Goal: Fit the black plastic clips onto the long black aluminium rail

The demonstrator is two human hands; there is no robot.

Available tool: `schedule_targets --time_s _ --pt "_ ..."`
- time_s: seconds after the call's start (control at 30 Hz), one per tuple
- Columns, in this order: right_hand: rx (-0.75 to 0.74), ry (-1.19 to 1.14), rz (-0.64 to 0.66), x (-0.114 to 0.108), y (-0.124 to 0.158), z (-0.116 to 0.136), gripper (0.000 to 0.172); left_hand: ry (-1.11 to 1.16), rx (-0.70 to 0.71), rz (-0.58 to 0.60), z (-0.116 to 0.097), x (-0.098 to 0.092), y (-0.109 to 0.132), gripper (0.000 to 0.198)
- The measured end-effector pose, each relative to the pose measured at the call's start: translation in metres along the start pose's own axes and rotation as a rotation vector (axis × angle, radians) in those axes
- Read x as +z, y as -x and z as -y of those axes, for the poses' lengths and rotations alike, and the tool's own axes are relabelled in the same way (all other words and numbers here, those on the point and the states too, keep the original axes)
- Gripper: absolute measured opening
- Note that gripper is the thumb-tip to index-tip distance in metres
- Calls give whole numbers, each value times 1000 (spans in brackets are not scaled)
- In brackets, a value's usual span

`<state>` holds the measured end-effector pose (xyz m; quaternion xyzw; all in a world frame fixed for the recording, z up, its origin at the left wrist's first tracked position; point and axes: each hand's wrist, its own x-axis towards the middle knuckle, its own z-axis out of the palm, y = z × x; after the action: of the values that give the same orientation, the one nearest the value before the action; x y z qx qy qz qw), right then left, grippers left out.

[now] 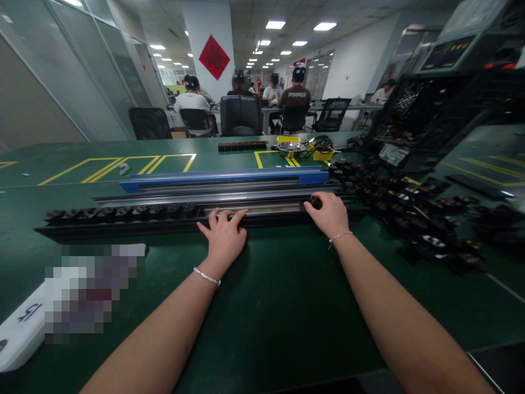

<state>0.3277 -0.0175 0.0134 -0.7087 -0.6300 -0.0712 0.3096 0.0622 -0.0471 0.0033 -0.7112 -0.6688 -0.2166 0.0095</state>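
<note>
A long dark rail lies crosswise on the green bench. Along its left half stands a row of small black parts, side by side. My left hand rests on the rail just right of that row, fingers spread. At the rail's right end, my right hand has its thumb and fingers closed around a small round black part, whose exact kind I cannot make out. Behind the rail lie a grey metal strip and a blue-ended bar, parallel to it.
Loose black parts are heaped to the right, before an open computer case. A white device lies at the left front. Farther back are a steel bowl, a yellow tray and a short strip. People sit beyond.
</note>
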Motion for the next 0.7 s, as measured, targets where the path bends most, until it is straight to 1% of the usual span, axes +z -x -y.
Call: schedule_targets --time_s 0.17,0.3,0.5,0.7 --pt "-3 1 16 -2 -1 1 30 9 10 -16 0 0 0 50" --pt "-5 -2 29 -2 -2 0 30 1 -2 2 -1 -2 1 50" --pt "-6 -5 9 -1 -3 -3 28 4 0 2 -1 -1 0 50" --pt "16 -3 19 -3 -4 -3 28 6 7 -4 1 0 0 49"
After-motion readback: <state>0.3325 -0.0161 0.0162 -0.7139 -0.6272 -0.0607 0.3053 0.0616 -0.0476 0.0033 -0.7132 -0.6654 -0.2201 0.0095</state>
